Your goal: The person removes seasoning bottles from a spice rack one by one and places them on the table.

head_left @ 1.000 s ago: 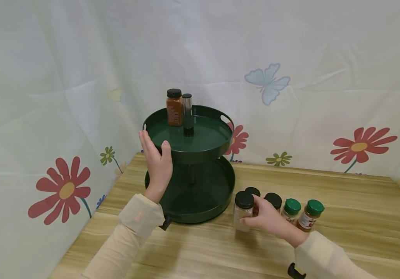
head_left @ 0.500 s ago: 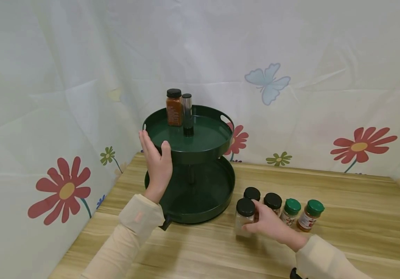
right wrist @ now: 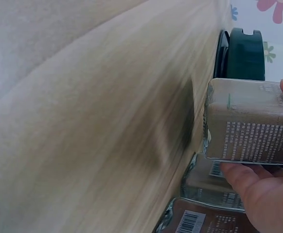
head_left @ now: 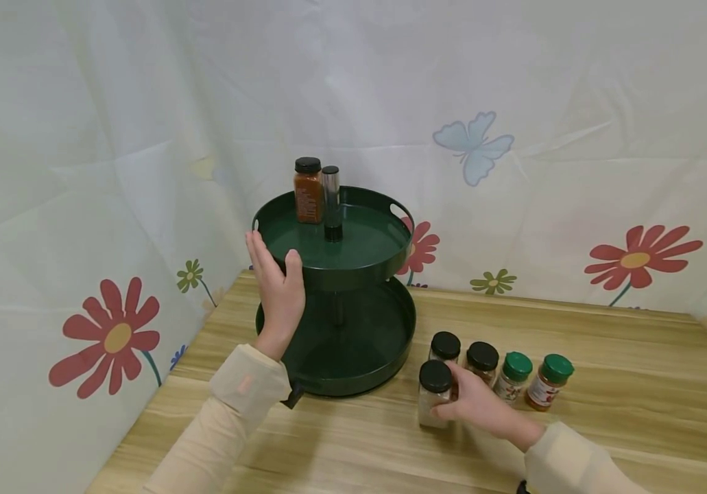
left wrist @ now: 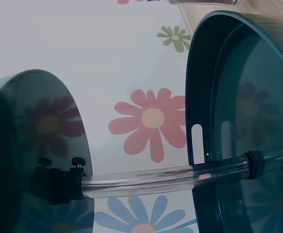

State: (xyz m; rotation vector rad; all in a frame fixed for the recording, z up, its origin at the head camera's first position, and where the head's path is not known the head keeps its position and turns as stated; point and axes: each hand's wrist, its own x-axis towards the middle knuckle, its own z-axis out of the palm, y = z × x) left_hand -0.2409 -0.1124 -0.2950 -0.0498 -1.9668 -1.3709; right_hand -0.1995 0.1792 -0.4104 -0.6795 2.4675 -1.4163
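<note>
In the head view, my left hand [head_left: 280,295] touches the near left rim of the upper tier of a dark green two-tier turntable rack [head_left: 353,278], its fingers straight. A square glass spice jar [head_left: 433,408] with a black lid and pale powder is held in my right hand [head_left: 485,406], thumb on one side and fingers on the other. The right wrist view shows printed text on this spice jar [right wrist: 258,141] and a shadow on the wood beside its base; it looks just off the table. Another black-lidded jar [head_left: 446,345] stands right behind it, partly hidden.
On the upper tier stands a jar of orange-red spice [head_left: 308,195] near the steel center post [head_left: 331,199]. Right of my held jar are a black-lidded jar [head_left: 482,357] and two green-lidded jars, one being [head_left: 548,381]. A flower-printed curtain [head_left: 575,171] hangs behind the wooden table [head_left: 353,453].
My right hand has drawn the pale spice jar toward me and slightly right, away from the jar behind it, which shows more now. My left hand has stayed on the rim.
</note>
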